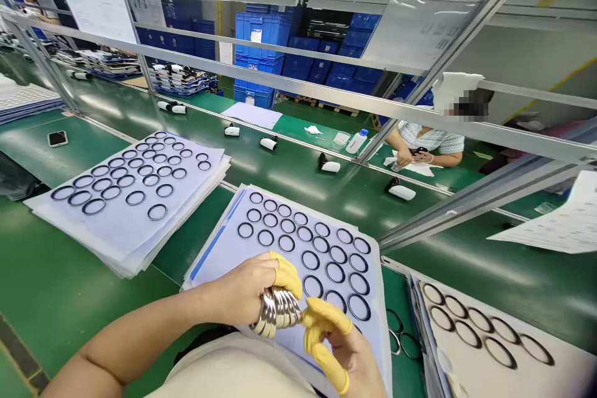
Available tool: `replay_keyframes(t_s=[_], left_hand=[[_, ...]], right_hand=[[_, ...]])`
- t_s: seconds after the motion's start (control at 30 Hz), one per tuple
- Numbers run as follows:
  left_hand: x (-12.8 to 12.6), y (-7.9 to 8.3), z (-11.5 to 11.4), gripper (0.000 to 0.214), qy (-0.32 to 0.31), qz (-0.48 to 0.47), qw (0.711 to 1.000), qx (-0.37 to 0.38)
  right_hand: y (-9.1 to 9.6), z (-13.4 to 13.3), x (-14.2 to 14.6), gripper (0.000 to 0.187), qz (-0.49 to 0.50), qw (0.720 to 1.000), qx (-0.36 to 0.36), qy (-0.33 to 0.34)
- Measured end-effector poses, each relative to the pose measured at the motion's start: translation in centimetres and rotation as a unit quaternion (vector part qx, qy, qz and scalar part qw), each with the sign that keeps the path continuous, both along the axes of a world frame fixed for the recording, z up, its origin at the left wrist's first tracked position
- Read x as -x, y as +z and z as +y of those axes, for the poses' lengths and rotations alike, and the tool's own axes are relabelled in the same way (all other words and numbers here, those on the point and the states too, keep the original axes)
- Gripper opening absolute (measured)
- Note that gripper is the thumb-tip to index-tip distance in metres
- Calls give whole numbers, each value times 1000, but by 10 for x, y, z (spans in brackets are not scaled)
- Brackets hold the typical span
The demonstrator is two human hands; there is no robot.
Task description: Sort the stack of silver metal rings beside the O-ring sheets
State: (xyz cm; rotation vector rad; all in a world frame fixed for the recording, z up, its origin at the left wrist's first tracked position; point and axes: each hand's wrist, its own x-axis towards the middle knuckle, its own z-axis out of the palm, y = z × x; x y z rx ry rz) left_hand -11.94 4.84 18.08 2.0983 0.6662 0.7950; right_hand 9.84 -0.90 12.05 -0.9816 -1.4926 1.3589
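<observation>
Metal rings (276,312): a shiny stack, packed face to face, low in the middle of the view and above the near edge of the middle sheet (242,255).
Left hand (245,291): closed around the stack, with the fingers curled beneath and the yellow-capped thumb pressed on top.
Right hand (342,348): half open, holding nothing that we can see. Its capped fingertips (326,317) are at the right end of the stack; we cannot tell whether they touch it.
Weight: we judge each ring light, and the stack together noticeable but easy for one hand.
Stiffness: rigid, we judge; they should not bend under a pinch.
Surface: polished, so probably slick and quick to mark. The rubber caps should help the grip.
Hold: we would take one ring by its edge, thumb against fingertip, and keep the rest clamped so they do not fan out.
Middle sheet: carries rows of black rings (311,259) lying flat and apart.
Left pile of sheets (186,199): more black rings in rows, well apart from the hands.
Right sheet (466,360): darker rings in a row.
Bench (69,286): green, with a few loose rings (401,336) between the middle and right sheets.
Across the bench: another person (431,140) is at work.
</observation>
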Motion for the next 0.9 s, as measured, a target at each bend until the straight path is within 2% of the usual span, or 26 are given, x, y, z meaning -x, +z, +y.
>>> replay_keyframes(t_s=[0.13, 0.2, 0.3, 0.43, 0.6, 0.77, 0.9], left_hand=[[-35, 14, -4, 13, -39, 52, 998, 11], [-51, 18, -3, 17, -43, 78, 996, 17], [-71, 17, 0, 25, -49, 120, 991, 36], [-85, 16, 2, 27, -38, 153, 986, 46], [-94, 26, 1, 20, 9, 212, 977, 1], [-106, 32, 6, 24, -34, 249, 968, 0], [-111, 23, 12, 34, -61, 226, 970, 62]], right_hand=[[16, 7, -18, 22, -50, 985, 22, 163], [24, 11, -21, 20, -49, 976, 21, 210], [31, 12, -26, 30, -26, 967, 11, 252], [29, 12, -37, 36, 6, 963, -4, 269], [17, 15, -47, 24, 8, 984, -16, 178], [17, 12, -57, 24, -11, 971, -9, 239], [21, 2, -65, 38, 5, 973, 29, 227]])
